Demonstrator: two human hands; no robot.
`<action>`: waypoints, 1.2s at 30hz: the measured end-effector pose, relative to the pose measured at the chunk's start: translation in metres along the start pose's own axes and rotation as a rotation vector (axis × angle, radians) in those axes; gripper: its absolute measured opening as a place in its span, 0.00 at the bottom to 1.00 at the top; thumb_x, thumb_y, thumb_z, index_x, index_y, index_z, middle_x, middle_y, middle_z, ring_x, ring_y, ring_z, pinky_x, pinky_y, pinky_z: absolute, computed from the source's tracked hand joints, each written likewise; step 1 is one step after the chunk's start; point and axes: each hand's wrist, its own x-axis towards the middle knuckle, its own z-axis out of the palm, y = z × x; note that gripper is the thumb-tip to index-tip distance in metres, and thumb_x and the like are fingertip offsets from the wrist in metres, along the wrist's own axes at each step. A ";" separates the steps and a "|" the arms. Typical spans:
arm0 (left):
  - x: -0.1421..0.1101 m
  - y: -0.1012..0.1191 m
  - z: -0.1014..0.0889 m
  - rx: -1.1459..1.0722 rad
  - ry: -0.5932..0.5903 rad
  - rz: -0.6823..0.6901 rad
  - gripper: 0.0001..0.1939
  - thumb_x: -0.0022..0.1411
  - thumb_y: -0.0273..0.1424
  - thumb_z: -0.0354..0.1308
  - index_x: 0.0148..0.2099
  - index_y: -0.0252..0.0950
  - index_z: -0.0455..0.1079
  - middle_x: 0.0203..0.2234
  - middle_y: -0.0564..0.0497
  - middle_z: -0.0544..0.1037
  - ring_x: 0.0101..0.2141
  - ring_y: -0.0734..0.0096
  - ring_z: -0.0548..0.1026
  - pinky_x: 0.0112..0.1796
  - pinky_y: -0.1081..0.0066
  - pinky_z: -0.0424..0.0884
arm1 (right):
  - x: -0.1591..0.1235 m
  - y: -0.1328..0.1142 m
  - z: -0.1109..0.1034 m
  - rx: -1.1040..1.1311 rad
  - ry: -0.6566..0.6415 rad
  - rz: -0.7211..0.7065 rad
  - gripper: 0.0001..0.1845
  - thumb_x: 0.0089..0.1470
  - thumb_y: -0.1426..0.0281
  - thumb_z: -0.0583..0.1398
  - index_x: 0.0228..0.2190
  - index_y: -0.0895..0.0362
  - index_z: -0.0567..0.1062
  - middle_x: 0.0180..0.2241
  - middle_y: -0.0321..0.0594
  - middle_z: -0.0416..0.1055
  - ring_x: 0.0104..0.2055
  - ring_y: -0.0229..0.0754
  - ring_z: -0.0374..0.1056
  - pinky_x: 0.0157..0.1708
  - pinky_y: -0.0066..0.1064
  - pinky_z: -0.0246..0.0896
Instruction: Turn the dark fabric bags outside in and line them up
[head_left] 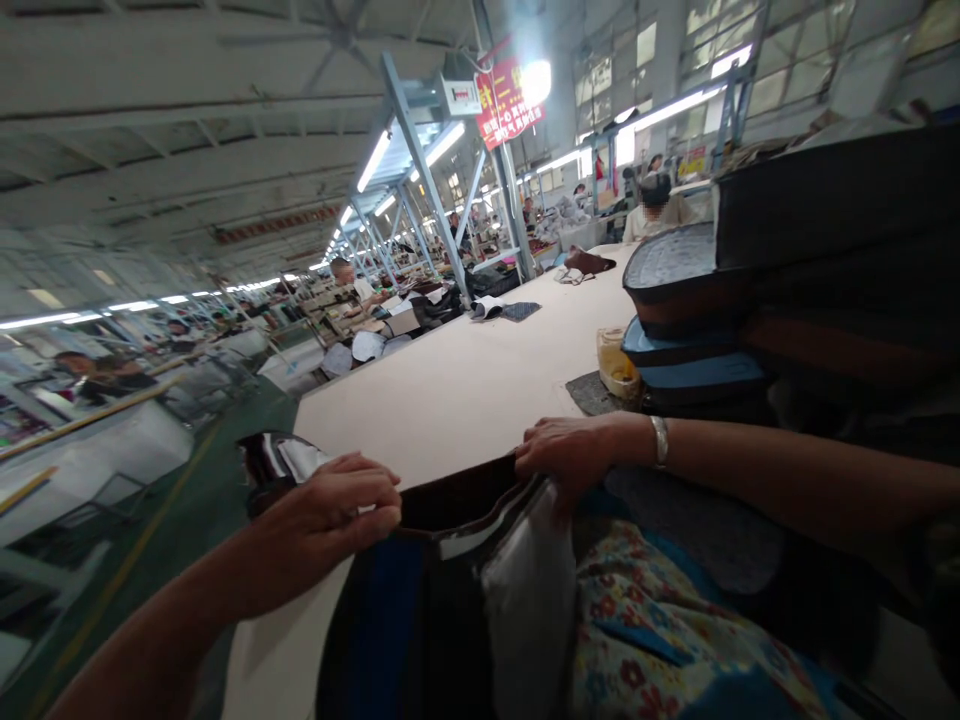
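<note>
A dark sewn piece [450, 610], perhaps part of a bag, hangs in front of me with a blue stripe on its left and a pale grey lining on its right. Its brown upper edge [457, 495] stretches between my two hands. My left hand [345, 505] is closed at the left end of that edge, thumb and fingers pinched together. At the other end, my right hand [566, 450] grips the edge with curled fingers; its fingertips are partly hidden. Just left of my left hand lies a shiny dark and white bundle [277, 460].
A long pale table [450, 380] runs away from me. At right rises a stack of dark padded pieces [832, 220], beside a yellowish plastic container [619, 362] on a grey mat [589, 393]. Fabric scraps [506, 309] lie farther back. Several people sit among workbenches beyond.
</note>
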 end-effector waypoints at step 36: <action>0.014 0.034 0.078 -0.554 0.112 0.038 0.17 0.69 0.43 0.54 0.50 0.38 0.74 0.43 0.49 0.75 0.43 0.64 0.74 0.43 0.72 0.69 | -0.003 -0.069 -0.008 1.032 0.233 -0.036 0.27 0.39 0.55 0.75 0.31 0.62 0.74 0.30 0.33 0.68 0.33 0.35 0.62 0.30 0.23 0.59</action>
